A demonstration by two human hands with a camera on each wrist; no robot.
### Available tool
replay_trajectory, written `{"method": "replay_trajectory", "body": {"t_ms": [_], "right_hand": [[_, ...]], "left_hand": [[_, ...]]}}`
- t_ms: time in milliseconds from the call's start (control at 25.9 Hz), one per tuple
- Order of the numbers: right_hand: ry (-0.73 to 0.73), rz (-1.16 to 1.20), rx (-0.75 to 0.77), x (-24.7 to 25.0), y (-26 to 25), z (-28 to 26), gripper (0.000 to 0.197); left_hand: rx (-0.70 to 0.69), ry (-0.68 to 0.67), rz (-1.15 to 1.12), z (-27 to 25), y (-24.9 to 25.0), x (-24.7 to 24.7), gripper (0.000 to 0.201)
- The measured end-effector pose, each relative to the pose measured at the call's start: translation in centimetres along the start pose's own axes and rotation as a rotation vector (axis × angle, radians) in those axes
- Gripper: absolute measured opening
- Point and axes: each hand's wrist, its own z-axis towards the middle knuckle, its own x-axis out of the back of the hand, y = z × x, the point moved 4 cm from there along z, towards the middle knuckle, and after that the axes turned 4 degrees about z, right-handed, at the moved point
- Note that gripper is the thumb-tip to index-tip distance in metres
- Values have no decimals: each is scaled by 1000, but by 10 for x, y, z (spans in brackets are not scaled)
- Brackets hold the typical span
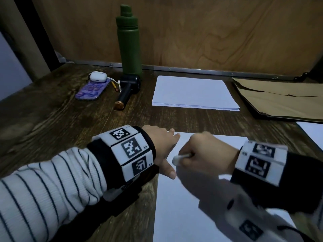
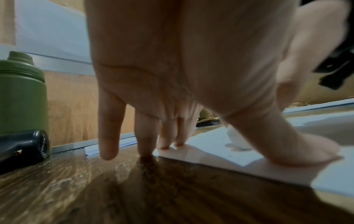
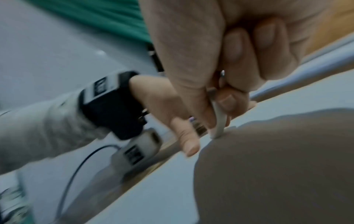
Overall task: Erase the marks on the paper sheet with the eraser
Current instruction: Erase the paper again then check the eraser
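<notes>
Both hands are down on the paper sheet [image 1: 174,206], which lies flat on the dark wooden bench [image 1: 52,110] right in front of us.

We start on the left. Our left hand [image 1: 162,145] is spread out and holds nothing. It rests at the top left corner of the sheet, with the thumb and some fingers [image 2: 162,136] pressing the paper and one fingertip down on the wood. It is there to keep the sheet from sliding.

Just to the right of it, our right hand [image 1: 204,151] is curled tight around the eraser [image 1: 180,158]. We pinch it between thumb and fingers. The eraser looks white and thin, and its tip touches the paper very near our left thumb. We cannot see any marks from here, because our hands and their shadow cover that spot.

Now, what could go wrong? If we rub hard toward the edge, the thin sheet could wrinkle or tear, since only the corner is pinned. If our left hand lifts, the whole sheet may slide with the eraser and the marks will stay. The eraser is thin, so we think it could bend or slip out of our pinch if we push too hard. Our two hands are very close, so we could also bump our own thumb.

Farther back on the left stands a green bottle [image 1: 129,41], and to its right lies a stack of paper [image 1: 192,91], well apart from our rubbing.
</notes>
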Motion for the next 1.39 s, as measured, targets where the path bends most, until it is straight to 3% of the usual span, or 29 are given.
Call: {"method": "replay_trajectory", "body": {"t_ms": [77,154,347,502,695,849,887,1042,1119,1235,1312,1389], "right_hand": [[121,-12,-152,18,27,15,46],[191,-37,-167,25,33,18,43],[-74,-38,41,-5,-8,-8,45],[78,-66,-162,27,24,20,44],[-3,-24,14,-7,-17,-2,31],[118,-12,-184,23,18,22,36],[120,-28,-166,24,19,23,38],[-102,-16,24,-9,-16,-3,31],[-21,3,-61,-1,-2,4,30],[122,-6,-186,21,20,21,44],[95,19,-101,14,2,12,48],[-23,42,-1,-3,-16,0,48]], "left_hand": [[-10,-1,6,0,-1,0,108],[-13,4,8,-1,-2,-1,109],[-21,23,16,-1,-2,-2,111],[-44,21,12,-2,-4,-1,111],[-30,76,10,-4,-2,-2,104],[-55,46,-10,-4,-7,-3,106],[-53,45,-7,-4,-8,-3,107],[-33,68,8,-6,-4,-2,109],[-35,62,9,-6,-3,0,110],[-47,55,6,-6,-5,-2,110],[-35,60,16,-7,-4,-2,108],[-12,78,17,-8,-2,-1,103]]}}
